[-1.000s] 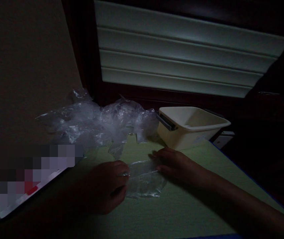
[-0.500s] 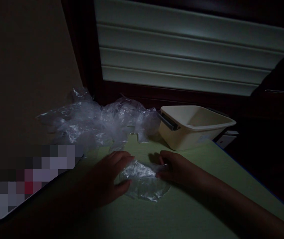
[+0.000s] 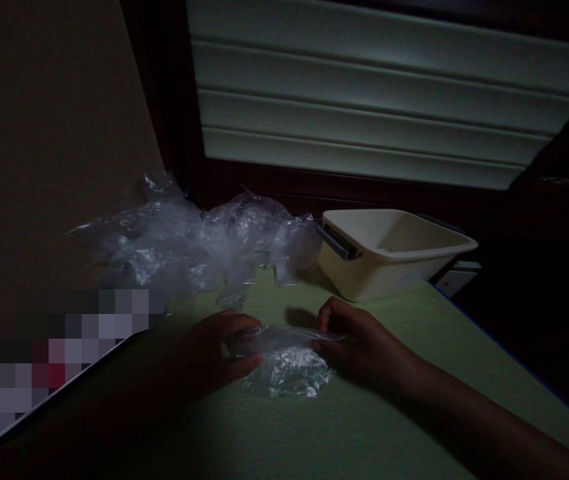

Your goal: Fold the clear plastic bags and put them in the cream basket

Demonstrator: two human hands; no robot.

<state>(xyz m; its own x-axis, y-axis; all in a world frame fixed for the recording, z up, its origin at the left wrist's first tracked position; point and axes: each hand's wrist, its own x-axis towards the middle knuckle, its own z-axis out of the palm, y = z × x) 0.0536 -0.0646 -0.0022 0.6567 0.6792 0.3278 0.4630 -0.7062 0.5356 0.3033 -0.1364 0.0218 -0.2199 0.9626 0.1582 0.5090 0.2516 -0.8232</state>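
Observation:
A small clear plastic bag [image 3: 289, 370], crinkled and shiny, lies between my hands low over the green tabletop [image 3: 364, 420]. My right hand [image 3: 349, 333] pinches its upper right edge between thumb and bent fingers. At the bag's left end, my left hand [image 3: 227, 347] has its fingers above and thumb below, with the plastic reaching in between them. Deep shadow covers most of that hand. Beyond my hands a heap of crumpled clear plastic bags [image 3: 189, 243] is piled at the back left of the table.
A cream plastic bin [image 3: 364, 277] with dark handles stands at the back right, near the table's blue edge. A pixelated flat object [image 3: 89, 353] lies at left. Behind are a dark-framed slatted panel [image 3: 364, 100] and a wall [image 3: 54, 100]. The room is dim.
The left end of the bag now sits inside my left hand's grasp, and its upper edge is drawn straighter between both hands. The bin and the heap have stayed put.

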